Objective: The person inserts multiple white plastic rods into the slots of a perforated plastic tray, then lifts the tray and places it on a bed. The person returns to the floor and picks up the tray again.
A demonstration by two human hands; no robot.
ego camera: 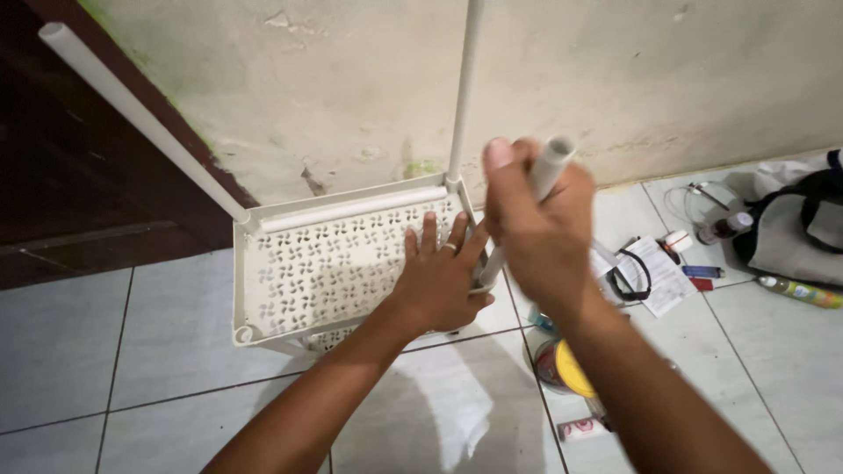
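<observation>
Count: one white perforated shelf (338, 263); three white tubes in view, one held and two standing in the shelf's far corners; two hands.
Left hand: the left hand (439, 276) lies palm down on the shelf, fingers apart and stretched toward 12 o'clock, a ring on one finger. It clamps nothing; it presses flat on the tray near the right edge. The forearm comes in from 7 o'clock.
Right hand: the right hand (537, 230) is closed in a fist around the tube (546, 171), thumb up. The forearm comes in from 5 o'clock.
Tube: it slants, its open top end poking out of the fist toward 1 o'clock, its lower end running down to the shelf's near right corner, just at 3 o'clock of the left hand. Whether that end sits in a socket cannot be told.
Shelf: it sits on the tiled floor (105, 351) against the wall (351, 79), at 9 o'clock of the right hand.
Left tube (140, 118): leans toward 10 o'clock from the far left corner.
Back tube (464, 88): stands nearly upright at the far right corner.
Around: a bag (799, 233), a paper (654, 272), a bottle (801, 291) and a yellow-lidded jar (562, 367) lie on the floor at 3 to 5 o'clock.
</observation>
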